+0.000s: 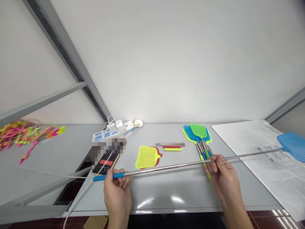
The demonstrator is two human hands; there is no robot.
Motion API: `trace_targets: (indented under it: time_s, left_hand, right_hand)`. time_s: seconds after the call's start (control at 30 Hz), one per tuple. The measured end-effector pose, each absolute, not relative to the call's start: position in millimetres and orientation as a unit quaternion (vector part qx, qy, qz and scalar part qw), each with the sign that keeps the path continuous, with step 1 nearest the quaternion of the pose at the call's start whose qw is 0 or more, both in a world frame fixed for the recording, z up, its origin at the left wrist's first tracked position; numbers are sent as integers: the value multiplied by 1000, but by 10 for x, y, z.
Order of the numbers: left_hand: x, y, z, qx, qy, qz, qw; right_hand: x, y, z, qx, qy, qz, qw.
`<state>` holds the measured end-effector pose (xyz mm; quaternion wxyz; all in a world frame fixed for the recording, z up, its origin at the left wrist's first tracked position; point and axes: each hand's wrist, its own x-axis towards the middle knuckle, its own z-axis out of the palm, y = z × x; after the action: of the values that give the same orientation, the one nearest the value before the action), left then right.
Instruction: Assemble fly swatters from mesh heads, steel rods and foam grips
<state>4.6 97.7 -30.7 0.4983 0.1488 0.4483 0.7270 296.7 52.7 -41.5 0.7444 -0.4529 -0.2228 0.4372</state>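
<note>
I hold a long extended telescopic fly swatter (166, 166) across the table front. Its blue handle is gripped by my left hand (116, 187), fingers closed round it. My right hand (220, 173) pinches the metal rod further right. The swatter's blue mesh head (292, 144) hangs over the clear plastic sheets at the right. Behind my right hand lies a bundle of finished swatters (199, 135) with green, blue and yellow heads. Loose yellow and red mesh heads (147, 156) lie in the middle, with short metal tubes and red and yellow grips (171, 146) behind them.
A phone (106, 163) on a white cable lies near my left hand. A power strip (111, 131) with chargers sits at the wall. Clear plastic sheets (257, 149) cover the right side. A heap of colourful plastic parts (21, 133) lies on the left shelf.
</note>
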Motion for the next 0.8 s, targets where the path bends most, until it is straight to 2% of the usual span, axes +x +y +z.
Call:
trace_targets:
  time_s: [0.2, 0.4, 0.57, 0.67, 0.8]
  left_hand:
    - [544, 844, -286, 141, 434, 711, 535]
    - [726, 744, -246, 151, 394, 733, 534]
    - [917, 655, -326, 132, 394, 673, 612]
    - [900, 683, -300, 133, 402, 673, 607]
    - [661, 781, -205, 134, 414, 701, 564]
  right_hand:
    - [2535, 529, -377, -447, -251, 490, 705]
    - [2279, 511, -359, -433, -250, 503, 705]
    - [1903, 472, -350, -433, -345, 559, 617]
    - [1806, 465, -355, -439, -378, 572, 581]
    - [2046, 472, -355, -434, -346, 555, 620]
